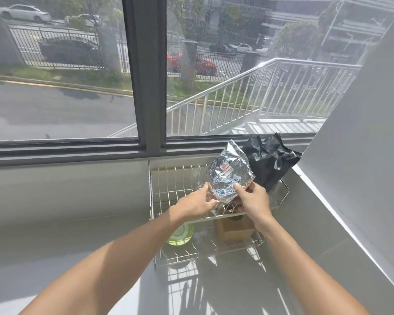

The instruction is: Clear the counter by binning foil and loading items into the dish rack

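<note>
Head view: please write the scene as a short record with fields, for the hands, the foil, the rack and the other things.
left hand: grips foil's lower left edge
right hand: grips foil's lower right edge
foil: crumpled, held up over the rack
dish rack: wire, two tiers, on the counter
green plate: lower tier
brown box: lower tier
black bag: behind the foil

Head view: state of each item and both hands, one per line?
foil: crumpled, held up over the rack by both hands
left hand: grip shut on the foil's lower left edge
right hand: grip shut on the foil's lower right
dish rack: upright on counter
green plate: in rack's lower tier
brown box: in lower tier
black bag: crumpled, behind rack
</note>
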